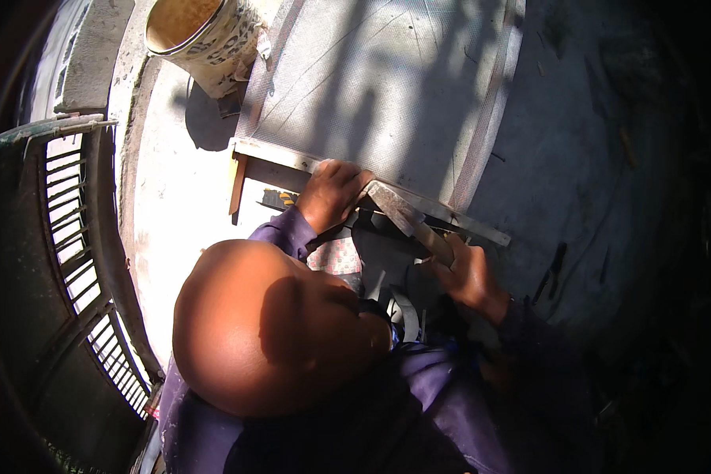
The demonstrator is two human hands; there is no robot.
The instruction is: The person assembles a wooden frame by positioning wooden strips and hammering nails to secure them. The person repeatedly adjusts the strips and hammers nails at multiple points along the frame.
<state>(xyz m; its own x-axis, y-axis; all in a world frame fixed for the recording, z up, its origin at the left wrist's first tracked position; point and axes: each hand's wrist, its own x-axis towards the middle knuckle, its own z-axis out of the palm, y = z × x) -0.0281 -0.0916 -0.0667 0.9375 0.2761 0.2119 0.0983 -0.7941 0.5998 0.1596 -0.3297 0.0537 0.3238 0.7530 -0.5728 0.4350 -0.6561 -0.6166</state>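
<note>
Under the left hand (333, 193) runs a pale wooden frame rail (292, 158), and the hand presses down on it with fingers curled over its near edge, gripping the rail where a second strip meets it. That second piece, a flat wooden strip (407, 217), slants away from the left hand's fingertips toward the right hand (470, 276), which closes loosely around the strip's lower end; how tightly the fingers wrap it cannot be told, since shadow covers them. Beyond both hands, on the far side of the rail, a sheet of grey wire mesh (387, 87) lies stretched flat over the concrete floor (577, 158), with a lighter band (490, 118) running along its edge past the right hand. Farther off from the left hand, beyond the mesh's corner, a worn bucket (201, 39) stands tilted, its mouth open and its inside sandy yellow. A short wooden stub (236, 183) hangs down from the rail's end, just to the outer side of the left hand. Purple sleeves (284, 229) cover both forearms up to the wrists. Close below the hands, the person's bent head (268, 332) fills the middle of the view. Well apart on the left hand's side, a dark metal railing (71, 237) with slats curves along the sunlit floor.
</note>
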